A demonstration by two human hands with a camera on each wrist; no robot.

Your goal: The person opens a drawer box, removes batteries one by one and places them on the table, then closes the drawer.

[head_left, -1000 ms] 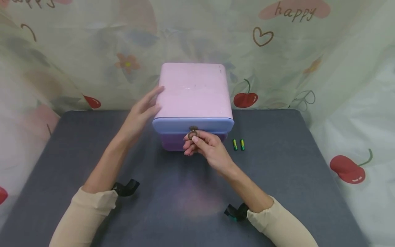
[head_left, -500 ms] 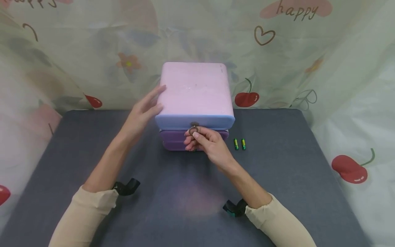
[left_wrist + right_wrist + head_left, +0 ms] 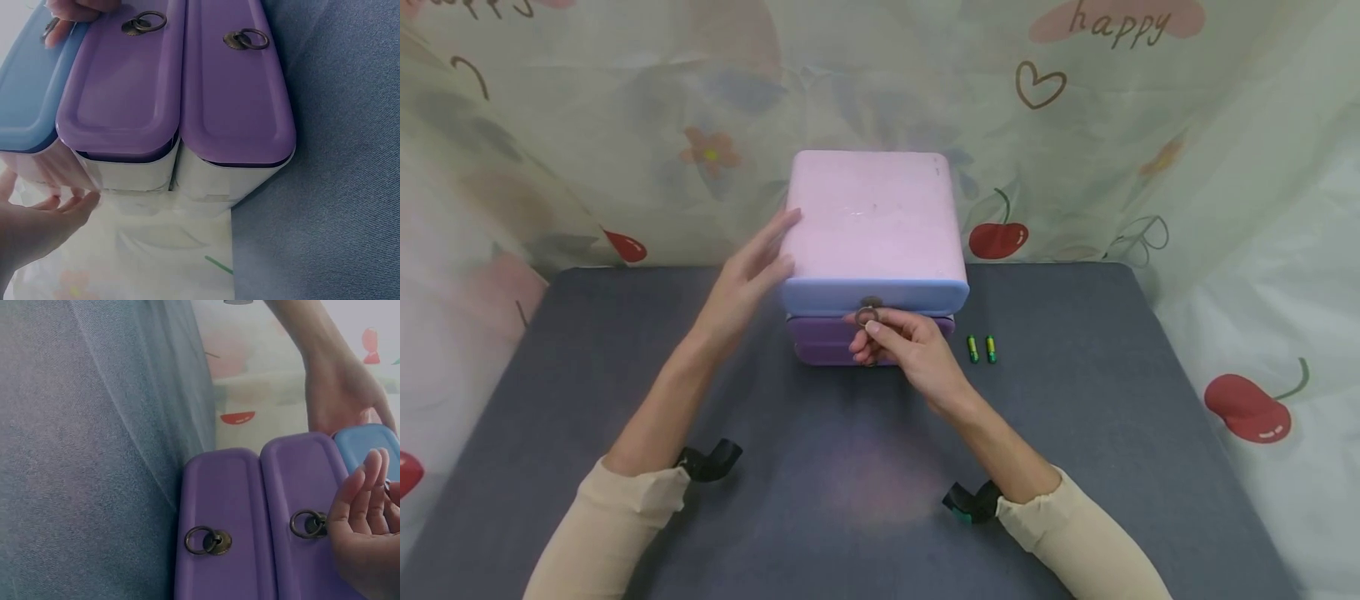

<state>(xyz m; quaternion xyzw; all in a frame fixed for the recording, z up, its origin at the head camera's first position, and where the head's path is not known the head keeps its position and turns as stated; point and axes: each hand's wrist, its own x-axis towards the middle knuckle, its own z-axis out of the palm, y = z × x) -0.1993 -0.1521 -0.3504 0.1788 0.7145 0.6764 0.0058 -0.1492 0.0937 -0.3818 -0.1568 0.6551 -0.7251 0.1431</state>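
A drawer cabinet with a pink top (image 3: 874, 217) stands on the table, its blue top drawer (image 3: 820, 297) above two purple drawers (image 3: 125, 81). My right hand (image 3: 917, 350) pinches the blue drawer's metal ring pull (image 3: 867, 316) between thumb and forefinger. The other fingers are loosely bent in front of the purple fronts. Against the cabinet's left side rests my left hand (image 3: 737, 287), fingers extended, also visible in the left wrist view. The right wrist view shows the purple drawers' ring pulls (image 3: 203, 540) hanging free; the right hand's grip is partly cut off there.
Two small green-and-yellow batteries (image 3: 982, 349) lie side by side on the dark grey tabletop (image 3: 850, 467), right of the cabinet. A patterned curtain (image 3: 700, 100) hangs behind the table and at its sides.
The blue drawer has slid back a little into the cabinet, with my right hand still on its ring. More of the purple front below shows. My left hand stays at the side.
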